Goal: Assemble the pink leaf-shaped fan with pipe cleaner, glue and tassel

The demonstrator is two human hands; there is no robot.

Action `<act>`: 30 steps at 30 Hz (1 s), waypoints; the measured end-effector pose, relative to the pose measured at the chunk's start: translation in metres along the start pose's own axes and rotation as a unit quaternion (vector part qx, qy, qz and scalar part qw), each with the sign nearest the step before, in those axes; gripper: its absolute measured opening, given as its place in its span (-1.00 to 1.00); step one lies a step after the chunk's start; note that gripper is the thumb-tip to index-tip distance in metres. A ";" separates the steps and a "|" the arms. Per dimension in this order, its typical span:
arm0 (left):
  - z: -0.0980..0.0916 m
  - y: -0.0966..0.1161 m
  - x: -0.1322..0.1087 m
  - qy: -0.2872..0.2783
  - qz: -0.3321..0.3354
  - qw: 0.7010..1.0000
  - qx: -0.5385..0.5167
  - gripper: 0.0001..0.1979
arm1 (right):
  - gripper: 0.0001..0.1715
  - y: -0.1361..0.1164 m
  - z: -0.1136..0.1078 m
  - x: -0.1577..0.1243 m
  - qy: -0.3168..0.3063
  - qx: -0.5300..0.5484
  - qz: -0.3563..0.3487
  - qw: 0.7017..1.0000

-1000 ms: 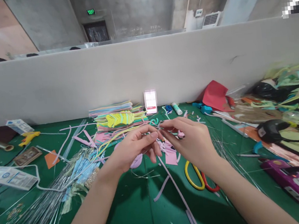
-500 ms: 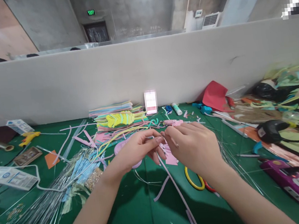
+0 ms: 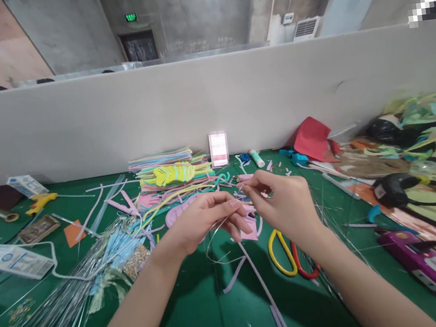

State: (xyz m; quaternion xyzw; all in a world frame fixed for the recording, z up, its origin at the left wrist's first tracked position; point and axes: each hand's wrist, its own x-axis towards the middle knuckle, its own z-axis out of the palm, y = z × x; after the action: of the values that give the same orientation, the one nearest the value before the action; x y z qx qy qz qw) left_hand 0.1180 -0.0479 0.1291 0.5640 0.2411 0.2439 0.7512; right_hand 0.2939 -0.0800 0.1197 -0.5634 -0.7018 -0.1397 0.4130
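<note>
My left hand (image 3: 212,219) is closed in a pinch at the middle of the table, and a thin pale wire (image 3: 218,262) loops down from its fingers. Just to the right, my right hand (image 3: 281,198) also pinches, its fingertips close to the left ones; what lies between them is too small to make out. Below the hands runs a long lavender strip (image 3: 259,279), with a shorter lavender piece (image 3: 235,276) beside it. Pink paper (image 3: 250,229) shows behind the fingers. Scissors with one yellow and one red handle (image 3: 284,273) lie partly under my right forearm.
Bundled coloured strips (image 3: 162,159) and a yellow leafy piece (image 3: 174,173) lie at the back by the white partition (image 3: 157,112). Loose wires (image 3: 50,314) fan out at left. A yellow glue gun (image 3: 40,202), a purple device (image 3: 422,266) and red sheet (image 3: 312,139) sit farther out.
My right hand has turned and its fingertips have lifted slightly away from the left hand. The wire loop now hangs from my left fingers, and more of the scissors shows.
</note>
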 end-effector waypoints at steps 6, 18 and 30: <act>-0.005 -0.004 0.002 0.015 0.019 1.000 -0.007 -0.70 | -0.75 -0.003 0.002 0.002 0.033 -0.052 -0.237 0.970; -0.008 0.000 -0.002 -0.009 -0.033 0.999 -0.017 -0.77 | -0.66 0.006 0.007 -0.004 0.027 0.009 -0.252 0.967; -0.004 0.002 0.007 0.314 0.214 0.923 -0.052 -0.84 | -0.65 -0.024 0.006 0.000 -0.156 0.414 0.164 0.882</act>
State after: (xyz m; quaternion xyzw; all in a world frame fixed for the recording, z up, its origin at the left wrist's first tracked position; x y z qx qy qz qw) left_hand 0.1201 -0.0401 0.1291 0.4572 0.3252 0.5757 0.5948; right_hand 0.2692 -0.0840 0.1221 -0.4630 -0.6484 0.3233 0.5105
